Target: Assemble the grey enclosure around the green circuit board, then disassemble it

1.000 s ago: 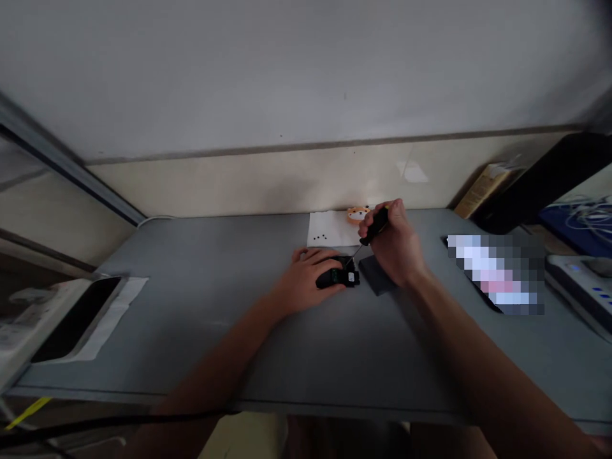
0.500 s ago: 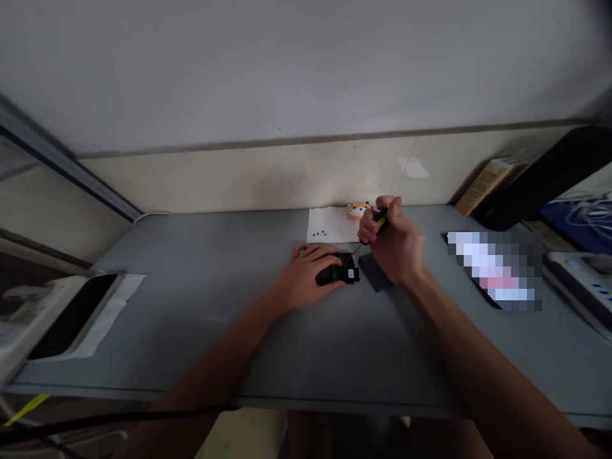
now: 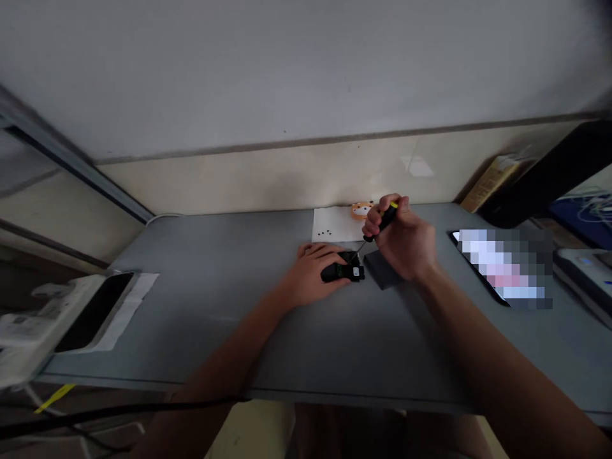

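Note:
A small black electronic device, with bits of green circuit board and a white label showing, lies on the grey desk. My left hand is closed around it from the left, thumb on the near side and fingers on the far side. In my right hand is a black-and-yellow screwdriver, gripped by its handle and tilted. Its thin shaft slants down to the device; the exact tip contact is too small to make out. Several tiny dark screws rest on a white sheet behind the device.
An orange animal-face object sits by the wall. Beneath my right hand is a dark grey flat piece. A lit screen device lies right, near a yellow box and a large black object. A dark phone lies left.
The whole view has shifted slightly, so things appear a little further right. My right hand has turned the screwdriver handle a bit, showing its yellow end. My left hand keeps its hold.

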A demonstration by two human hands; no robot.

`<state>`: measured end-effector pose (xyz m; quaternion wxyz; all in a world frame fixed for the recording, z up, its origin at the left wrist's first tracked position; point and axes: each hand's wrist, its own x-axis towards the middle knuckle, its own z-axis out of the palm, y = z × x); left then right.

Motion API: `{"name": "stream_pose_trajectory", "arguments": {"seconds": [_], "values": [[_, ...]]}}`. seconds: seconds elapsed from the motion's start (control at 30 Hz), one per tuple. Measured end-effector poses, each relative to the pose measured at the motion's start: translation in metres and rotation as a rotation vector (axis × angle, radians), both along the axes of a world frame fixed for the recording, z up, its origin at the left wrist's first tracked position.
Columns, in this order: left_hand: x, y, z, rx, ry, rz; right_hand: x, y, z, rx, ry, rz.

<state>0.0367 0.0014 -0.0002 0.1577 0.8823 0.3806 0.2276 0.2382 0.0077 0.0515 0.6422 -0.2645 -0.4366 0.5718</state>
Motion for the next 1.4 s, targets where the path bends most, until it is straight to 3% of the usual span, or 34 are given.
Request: {"name": "stream_pose_trajectory", "arguments": {"seconds": [0.3, 0.77, 1.0, 1.17, 1.27, 1.4], "values": [[0.001, -0.001, 0.002, -0.022, -0.001, 0.01, -0.006, 0.001, -0.005, -0.013, 0.083, -0.039], [0.0, 0.001, 0.001, -0.024, 0.035, -0.009, -0.01, -0.003, 0.005, -0.078, -0.06, -0.107], [0.0, 0.002, -0.002, -0.036, 0.016, -0.012, -0.008, -0.001, 0.004, -0.032, -0.096, -0.132], [-0.001, 0.003, -0.003, -0.018, 0.016, -0.012, -0.01, -0.006, 0.008, -0.026, -0.17, -0.073], [-0.001, 0.002, -0.003, -0.007, 0.011, -0.012, -0.013, -0.005, 0.006, -0.019, -0.124, -0.024], [-0.001, 0.002, -0.003, -0.013, 0.007, -0.015, -0.016, -0.003, 0.004, -0.026, -0.052, -0.059]]}}
